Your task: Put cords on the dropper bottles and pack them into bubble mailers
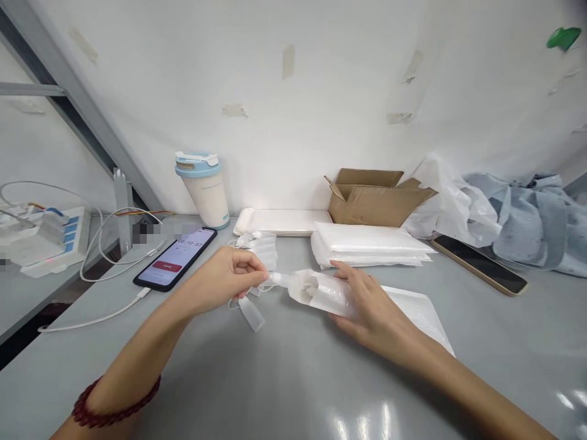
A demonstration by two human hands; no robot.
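My left hand (233, 274) is closed in a pinch on the end of a small translucent white piece (279, 278). That piece reaches to the open mouth of a white padded bag (332, 293). My right hand (367, 308) grips the bag around its far end, thumb below and fingers above. Under my left fingers a small translucent pouch-like piece (252, 313) hangs or lies by a thin white loop. Behind my left hand lie several similar pieces (263, 249), partly covered. Another flat white padded bag (419, 311) lies under my right wrist.
A stack of white padded bags (371, 244) lies behind my right hand. Along the wall stand a cup (206, 192), a flat white box (288, 221) and an open carton (380, 201). One phone (177, 260), cabled, lies left; another phone (479, 264) lies right, near a plastic bag (454, 201).
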